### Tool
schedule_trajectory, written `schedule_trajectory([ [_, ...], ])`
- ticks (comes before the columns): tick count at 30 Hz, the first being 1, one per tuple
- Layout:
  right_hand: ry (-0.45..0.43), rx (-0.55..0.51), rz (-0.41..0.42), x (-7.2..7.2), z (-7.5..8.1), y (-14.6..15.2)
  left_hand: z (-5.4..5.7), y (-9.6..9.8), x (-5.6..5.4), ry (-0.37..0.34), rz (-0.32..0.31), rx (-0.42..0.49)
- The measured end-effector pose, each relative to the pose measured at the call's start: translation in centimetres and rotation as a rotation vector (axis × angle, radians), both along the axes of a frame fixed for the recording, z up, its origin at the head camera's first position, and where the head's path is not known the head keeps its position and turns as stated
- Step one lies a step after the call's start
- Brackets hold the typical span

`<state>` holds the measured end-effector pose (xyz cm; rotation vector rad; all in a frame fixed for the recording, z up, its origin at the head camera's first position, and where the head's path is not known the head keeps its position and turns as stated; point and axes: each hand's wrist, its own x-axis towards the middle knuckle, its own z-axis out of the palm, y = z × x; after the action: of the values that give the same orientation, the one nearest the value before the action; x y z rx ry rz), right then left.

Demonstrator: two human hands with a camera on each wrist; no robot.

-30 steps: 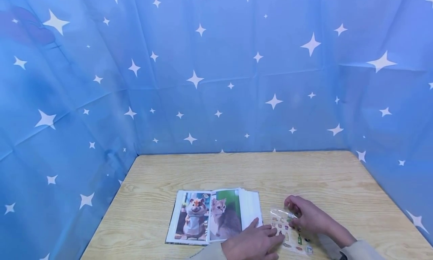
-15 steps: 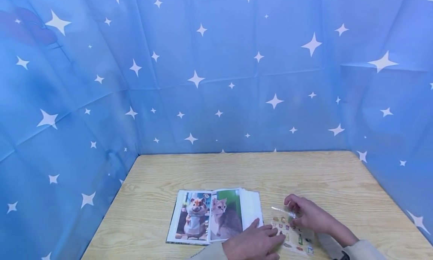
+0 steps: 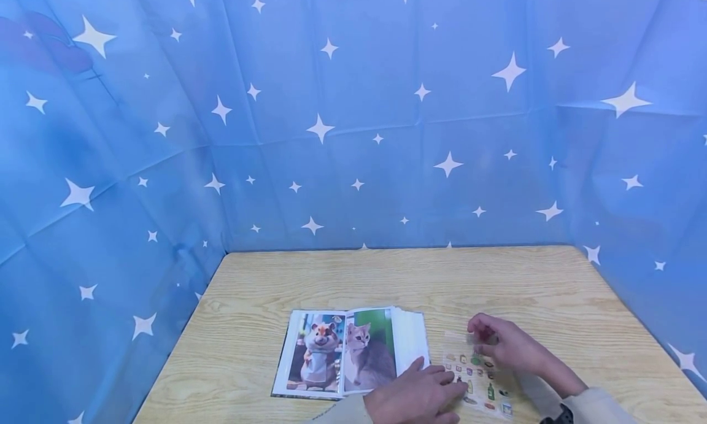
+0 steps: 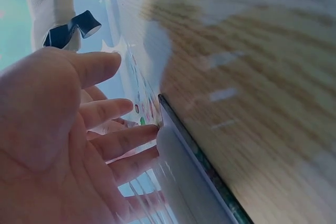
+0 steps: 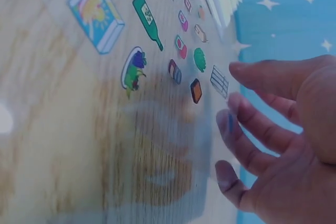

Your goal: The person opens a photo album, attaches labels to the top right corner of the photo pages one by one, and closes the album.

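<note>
In the head view, my left hand (image 3: 414, 396) lies with fingers spread across the near right corner of an open photo album (image 3: 410, 338) and the left edge of a clear sticker sheet (image 3: 480, 390). Small food stickers cover the sheet, among them a green bottle sticker (image 5: 147, 21). My right hand (image 3: 510, 347) is at the sheet's far right corner, its fingers bent with a gap between thumb and index finger. In the right wrist view, a white striped sticker (image 5: 219, 81) is close to the thumb tip, with nothing visible pinched between the fingers.
The album shows a hamster picture (image 3: 317, 353) on the left page and a cat picture (image 3: 369, 356) on the right. The wooden table (image 3: 331, 277) ends at a blue star-patterned curtain (image 3: 386, 197) behind and at both sides.
The sheet's far edge, bent up earlier, now looks flatter. My right hand has shifted slightly right, and its thumb and index finger stand further apart. My left hand has hardly moved.
</note>
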<state>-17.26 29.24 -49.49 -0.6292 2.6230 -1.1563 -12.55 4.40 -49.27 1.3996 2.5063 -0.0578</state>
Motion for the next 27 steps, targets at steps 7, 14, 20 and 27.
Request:
schedule_trajectory([
  [7, 0.031, -0.078, 0.05, -0.1, 0.4, 0.3, 0.0, 0.0, 0.0, 0.023, 0.001, 0.039],
  [14, 0.052, -0.163, 0.079, -0.5, 1.5, 0.9, 1.0, -0.6, -0.5, 0.03, 0.052, 0.221],
  [20, 0.032, -0.248, 0.093, -0.7, 2.7, 1.3, 1.8, -1.3, -1.1, 0.084, 0.109, 0.381],
  [27, 0.036, -0.312, 0.111, -0.6, 4.0, 1.2, 2.4, -1.9, -1.7, 0.008, 0.238, 0.546],
])
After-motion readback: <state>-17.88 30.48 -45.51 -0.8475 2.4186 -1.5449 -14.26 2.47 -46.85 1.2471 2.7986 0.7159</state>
